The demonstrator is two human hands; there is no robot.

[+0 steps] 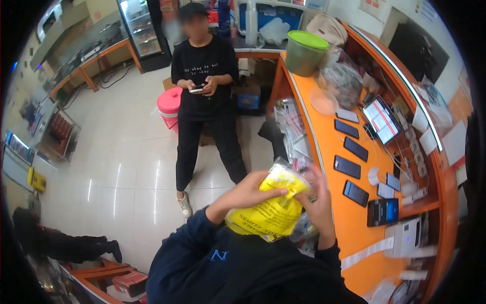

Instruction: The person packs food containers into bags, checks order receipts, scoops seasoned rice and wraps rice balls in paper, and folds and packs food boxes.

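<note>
In front of my chest I hold a yellow printed plastic bag of disposable gloves (268,217), tilted, with crumpled clear and white plastic at its upper end. My left hand (248,191) grips it from the left, the thumb lying across its front. At the upper right edge, my right hand (319,200) has its thumb against the bag; its raised fingers are slightly blurred and partly hidden by the plastic. Whatever is inside the bag is mostly covered by the yellow print.
An orange counter (324,131) on the right holds several phones, a tablet (381,120), a white printer (405,238) and a green lidded bucket (306,53). Ahead, a person in black (205,71) holds a phone beside a pink-lidded container (169,103). Dark-trousered legs (76,247) show lower left.
</note>
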